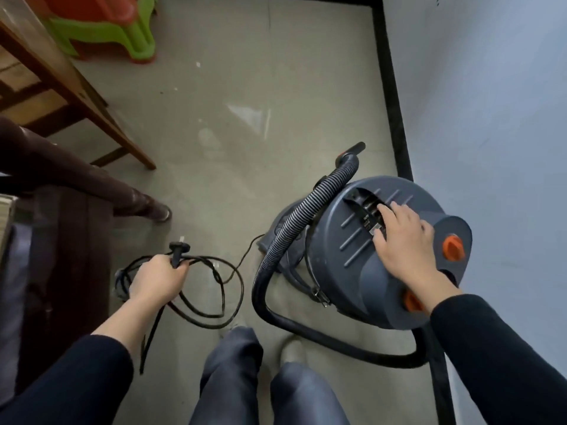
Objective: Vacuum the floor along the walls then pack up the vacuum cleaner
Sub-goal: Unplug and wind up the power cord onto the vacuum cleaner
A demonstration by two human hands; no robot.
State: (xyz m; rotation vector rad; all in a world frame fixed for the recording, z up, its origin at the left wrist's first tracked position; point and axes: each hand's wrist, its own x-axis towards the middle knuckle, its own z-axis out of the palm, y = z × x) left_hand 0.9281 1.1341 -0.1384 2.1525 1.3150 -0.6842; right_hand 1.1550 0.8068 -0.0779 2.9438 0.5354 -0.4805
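The left hand is gripping the coiled power cord and plug at lower left. The right hand is lying open on the vacuum cleaner, fingertips reaching its handle slot. The vacuum cleaner is sitting on the floor right of centre, beside the wall, its hose looping around it. Packing up seems underway; next, the cord likely needs stowing on the body.

Open floor ahead; vacuum cleaner and hose crowd the wall.
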